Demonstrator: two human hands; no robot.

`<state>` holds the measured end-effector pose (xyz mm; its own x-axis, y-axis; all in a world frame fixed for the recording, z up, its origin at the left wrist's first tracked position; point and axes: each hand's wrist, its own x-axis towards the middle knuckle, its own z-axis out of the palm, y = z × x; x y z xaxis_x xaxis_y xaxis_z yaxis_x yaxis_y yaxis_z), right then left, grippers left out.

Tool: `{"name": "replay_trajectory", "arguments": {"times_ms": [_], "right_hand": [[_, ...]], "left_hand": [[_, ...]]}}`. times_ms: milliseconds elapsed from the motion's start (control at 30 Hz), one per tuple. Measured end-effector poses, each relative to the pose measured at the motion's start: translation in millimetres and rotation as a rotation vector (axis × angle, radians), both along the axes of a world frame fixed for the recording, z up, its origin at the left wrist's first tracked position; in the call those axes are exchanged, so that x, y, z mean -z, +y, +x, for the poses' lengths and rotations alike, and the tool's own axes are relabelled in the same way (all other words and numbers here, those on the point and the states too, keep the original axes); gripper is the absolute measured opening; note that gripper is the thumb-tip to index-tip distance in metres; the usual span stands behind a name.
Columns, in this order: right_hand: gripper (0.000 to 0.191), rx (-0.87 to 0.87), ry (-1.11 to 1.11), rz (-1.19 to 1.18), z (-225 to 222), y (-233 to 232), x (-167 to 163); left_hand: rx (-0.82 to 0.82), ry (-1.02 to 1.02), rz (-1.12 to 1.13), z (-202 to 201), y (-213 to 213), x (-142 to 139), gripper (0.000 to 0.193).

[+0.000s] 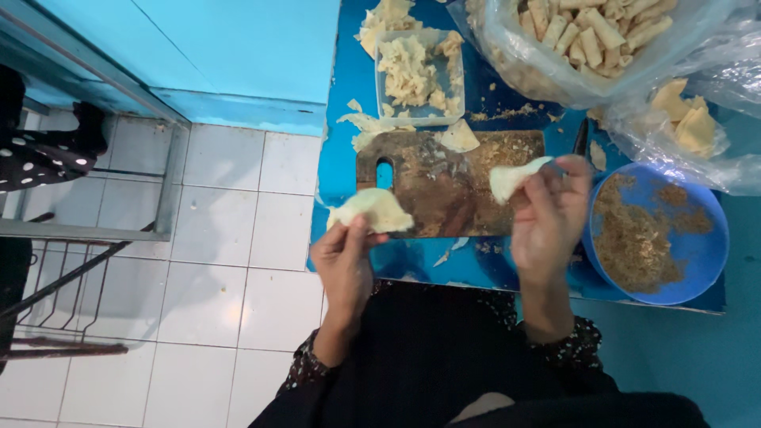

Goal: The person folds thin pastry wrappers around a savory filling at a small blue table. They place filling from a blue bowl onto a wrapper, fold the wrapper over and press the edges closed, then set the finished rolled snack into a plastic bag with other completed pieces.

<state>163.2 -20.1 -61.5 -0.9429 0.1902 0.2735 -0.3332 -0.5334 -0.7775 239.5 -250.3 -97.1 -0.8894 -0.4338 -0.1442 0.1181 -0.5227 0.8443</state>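
Wrapper sheets: the left hand (342, 257) pinches one (371, 211), the right hand (549, 212) grips another (511, 178) above the cutting board (444, 186); filling from the blue bowl (697, 261) seems next.

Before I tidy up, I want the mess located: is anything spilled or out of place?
Yes. Brown crumbs lie scattered on the blue table above the board, and wrapper scraps are strewn beside the tub.

Above the right hand (549, 218), the clear bag of rolls (587, 36) is cut off by the top edge. That hand's fingertips hide part of the pale wrapper (511, 178); wrapper detail blurred.
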Motion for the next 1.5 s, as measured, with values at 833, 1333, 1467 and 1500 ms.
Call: {"name": "replay_trajectory", "arguments": {"times_ms": [833,1333,1467,1500], "right_hand": [[0.028,-0.082,0.301,1.295,-8,-36,-43],[0.018,-0.374,-0.016,0.828,25,-39,-2],[0.02,-0.351,-0.148,0.738,25,-31,25],[0.016,-0.314,-0.173,0.734,23,-30,30]], "left_hand": [[0.153,0.141,-0.031,3,6,-10,0.039],[0.146,0.113,-0.36,4,18,-9,0.016],[0.088,0.167,-0.681,11,21,-8,0.015],[0.108,0.168,-0.572,12,21,-7,0.015]]}}
